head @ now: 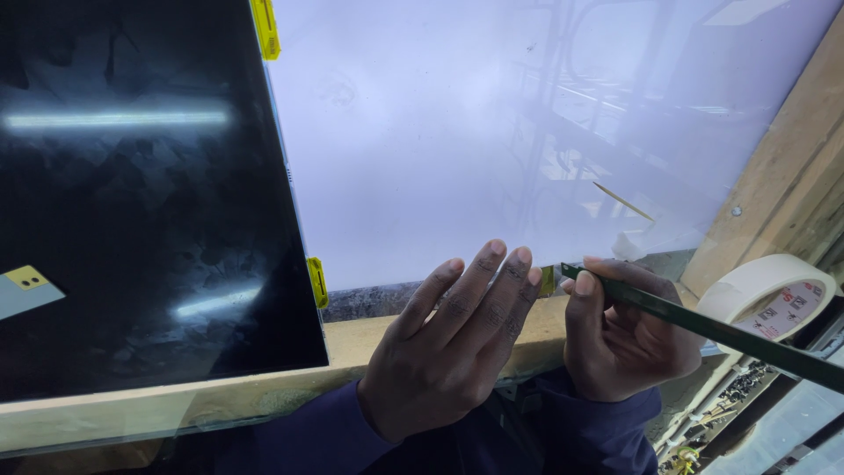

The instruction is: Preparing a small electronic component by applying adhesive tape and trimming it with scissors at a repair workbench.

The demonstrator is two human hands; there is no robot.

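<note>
The white glossy panel (492, 132) fills the upper middle and right of the frame, lying flat beside a black glossy panel (141, 220) that takes the whole left side. Both rest on a wooden counter (264, 387) whose pale edge runs along the bottom left. A wooden frame (782, 185) rises at the right edge.

At bottom centre, the left hand (448, 352) lies flat with its fingers spread slightly, fingertips on the white panel's lower edge. Just right of it, the right hand (624, 334) has its grip closed around a long dark green rod (703, 324), whose tip meets the panel edge near a yellow clip (548, 281). The rod runs off toward the lower right corner.

A roll of masking tape (769, 290) sits at the right, close under the rod. Two more yellow clips (317, 281) mark the seam between the panels, one at the top, one lower. A thin splinter (622, 201) lies on the white panel, right of centre.

The main hazard, as I judge it, is the rod tip skidding off the edge and scratching the glossy surface or jabbing the left fingertips, which are very near. A sideways pry could also pop the clip loose. The rod's long tail could knock the tape roll.
</note>
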